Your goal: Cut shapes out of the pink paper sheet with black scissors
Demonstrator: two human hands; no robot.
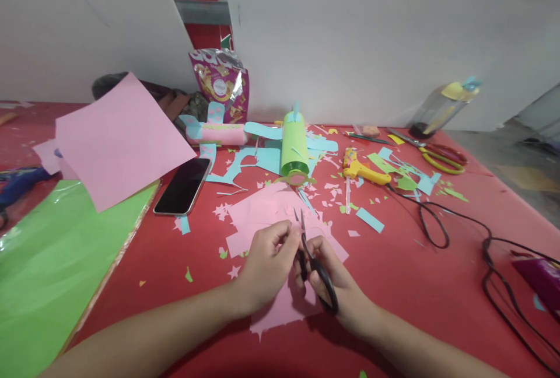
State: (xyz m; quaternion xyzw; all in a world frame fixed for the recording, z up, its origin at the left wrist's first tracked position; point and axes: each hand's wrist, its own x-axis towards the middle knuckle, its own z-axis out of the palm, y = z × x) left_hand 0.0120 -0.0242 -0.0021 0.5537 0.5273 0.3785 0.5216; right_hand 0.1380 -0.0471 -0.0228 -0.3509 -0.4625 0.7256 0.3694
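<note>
My right hand [330,276] is closed round the black-handled scissors [324,284], whose blades point away from me and are slightly parted. Close by, my left hand [272,258] pinches a small piece of pink paper [297,226] beside the blades. Larger cut sheets of pink paper [245,214] lie under and beyond both hands, with another ragged sheet [284,308] below my wrists. A small pink star [234,272] rests on the red table left of my left hand. Just past the pink sheets stands a green paper tube [294,147] with blue paper wings.
A phone [184,186], a large pink sheet [122,139] and a green paper pack [65,261] lie left. A pink paper tube [223,134] and snack bag [223,83] are behind. Right are a yellow glue gun [365,171] with cord, larger scissors [441,157], scraps and a bottle [444,108].
</note>
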